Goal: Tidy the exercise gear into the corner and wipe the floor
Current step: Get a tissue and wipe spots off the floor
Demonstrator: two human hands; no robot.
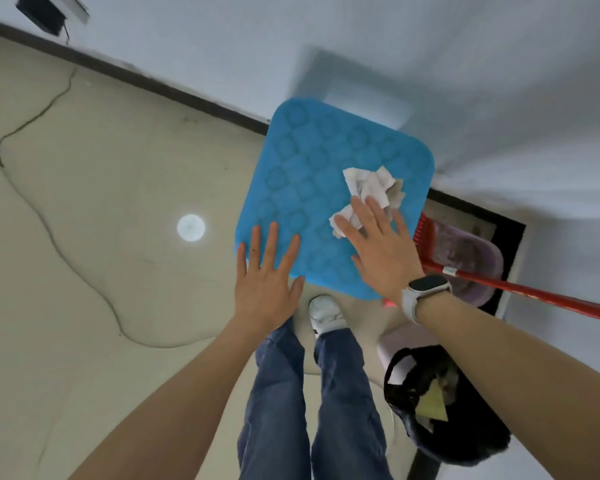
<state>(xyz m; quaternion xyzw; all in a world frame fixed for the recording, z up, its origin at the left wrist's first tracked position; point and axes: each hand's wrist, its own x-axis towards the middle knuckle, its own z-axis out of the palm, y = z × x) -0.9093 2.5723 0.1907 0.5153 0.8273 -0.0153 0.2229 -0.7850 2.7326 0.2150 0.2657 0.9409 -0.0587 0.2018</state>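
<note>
A blue mat [326, 188] stands against the white wall [465, 64] by the corner; the left hand [267, 271], fingers straight, braces its edge while the flat right hand [381, 251] presses a crumpled tissue [368, 185] onto it

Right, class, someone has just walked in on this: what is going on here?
A person stands over a blue mat near the wall. The right hand presses a crumpled tissue flat against the mat, as if wiping it, while the left hand rests open on the mat's near edge. A red broom and a black-lined bin sit to the right.
</note>
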